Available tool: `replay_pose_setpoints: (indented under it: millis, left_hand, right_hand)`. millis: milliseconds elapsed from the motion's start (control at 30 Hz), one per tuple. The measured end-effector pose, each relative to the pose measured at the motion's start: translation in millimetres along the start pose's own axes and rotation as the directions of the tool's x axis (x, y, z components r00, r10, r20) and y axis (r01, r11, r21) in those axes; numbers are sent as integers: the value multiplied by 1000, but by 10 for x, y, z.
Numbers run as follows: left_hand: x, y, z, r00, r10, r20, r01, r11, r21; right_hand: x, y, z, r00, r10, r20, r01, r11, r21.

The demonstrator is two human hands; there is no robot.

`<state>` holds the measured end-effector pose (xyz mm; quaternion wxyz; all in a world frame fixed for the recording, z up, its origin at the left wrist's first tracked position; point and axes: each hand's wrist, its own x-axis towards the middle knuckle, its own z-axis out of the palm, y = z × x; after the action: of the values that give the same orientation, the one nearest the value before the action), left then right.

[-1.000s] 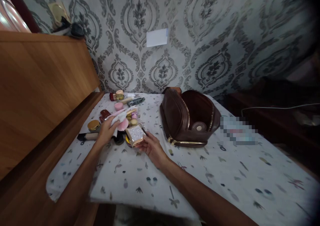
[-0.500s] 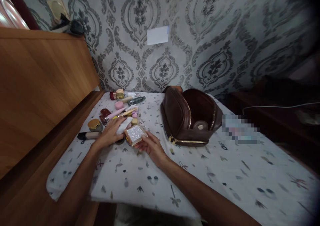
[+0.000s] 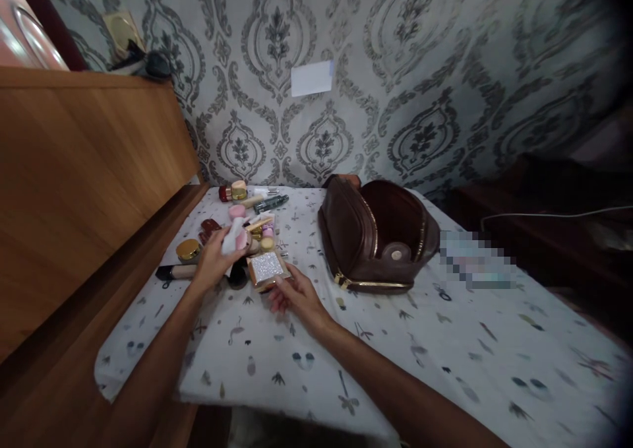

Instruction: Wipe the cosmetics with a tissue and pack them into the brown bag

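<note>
My right hand point(image 3: 293, 294) is closed on the near right corner of a square compact point(image 3: 267, 267) with a silver glitter top and a gold rim. In my left hand point(image 3: 217, 258) is a crumpled white wipe point(image 3: 231, 235), gripped between thumb and fingers; something pink shows at its edge. The wipe is raised slightly above and left of the compact, apart from it. Below my left fingers lies a round black item point(image 3: 237, 276), partly covered. Gold-capped jar point(image 3: 188, 249) and a tube with a black cap point(image 3: 174, 272) lie left of that hand.
An open brown makeup bag point(image 3: 378, 237) stands right of my hands, its zip undone. Behind my left hand lie several cosmetics, among them a dark green tube point(image 3: 271, 203) and a pink round pot point(image 3: 237, 211). A wooden panel point(image 3: 93, 191) borders the left side; patterned wall behind.
My left hand has lifted the wipe up and left, off the compact's side. The compact stays in my right hand, almost in place. The view has tilted slightly.
</note>
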<state>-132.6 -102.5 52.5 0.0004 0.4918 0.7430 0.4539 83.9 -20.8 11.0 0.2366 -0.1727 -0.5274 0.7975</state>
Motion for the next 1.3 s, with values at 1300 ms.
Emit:
replay_pose_setpoints:
  millis: [1300]
  left_hand:
    - [-391, 1133, 336, 806, 564, 177, -584, 807, 86]
  right_hand:
    - [-57, -273, -29, 861, -502, -80, 474, 850, -228]
